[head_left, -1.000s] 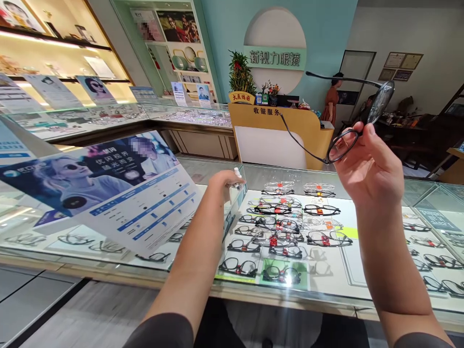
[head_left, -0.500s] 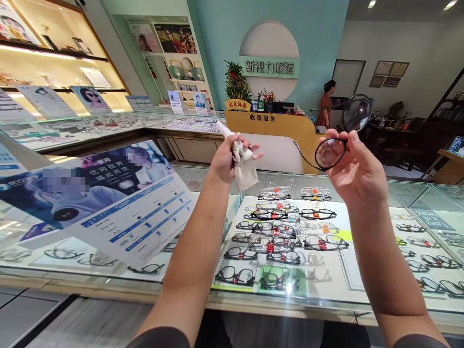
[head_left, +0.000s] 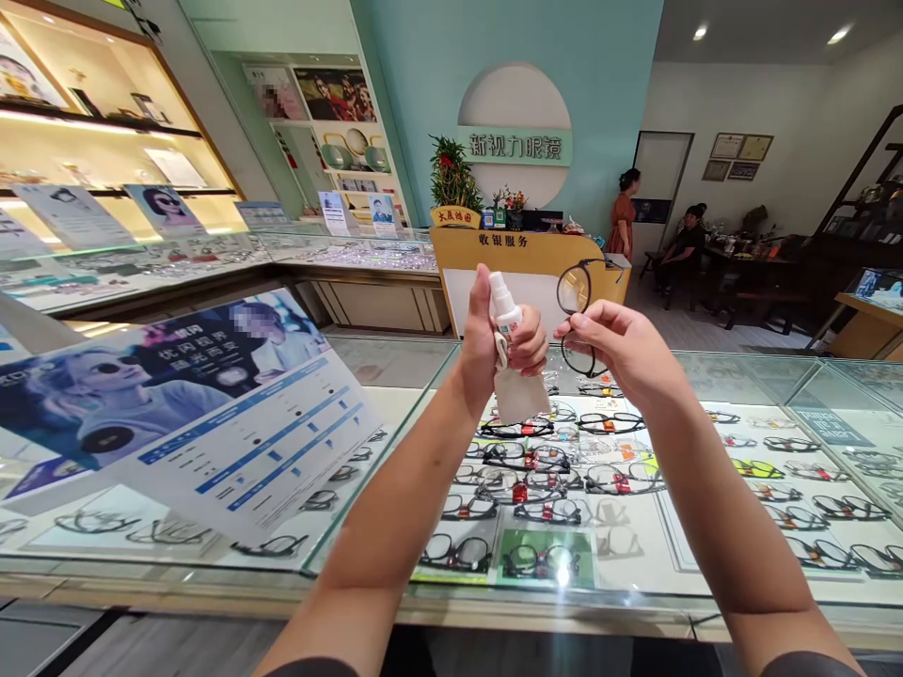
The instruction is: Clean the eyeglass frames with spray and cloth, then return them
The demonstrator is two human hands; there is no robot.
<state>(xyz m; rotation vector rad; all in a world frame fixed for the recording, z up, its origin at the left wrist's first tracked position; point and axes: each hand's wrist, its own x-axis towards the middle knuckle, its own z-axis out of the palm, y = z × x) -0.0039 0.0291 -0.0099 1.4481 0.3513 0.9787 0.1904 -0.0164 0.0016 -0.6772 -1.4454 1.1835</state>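
Bottle [head_left: 509, 320] closes in beside the glasses [head_left: 574, 288], left hand [head_left: 483, 344] clutching it plus cloth [head_left: 522, 399], right hand [head_left: 629, 346] pinching their frame.

My left hand [head_left: 483, 353], down at the glass counter a second ago, is now up in front of me and has swung across toward my right. The white spray bottle [head_left: 505, 303] in it stands closer to upright than half a second ago, with the cloth [head_left: 522, 397] hanging beneath. My right hand [head_left: 631, 346] has come inward and turned its back to me, rotating the glasses [head_left: 574, 288] so one temple now points right.
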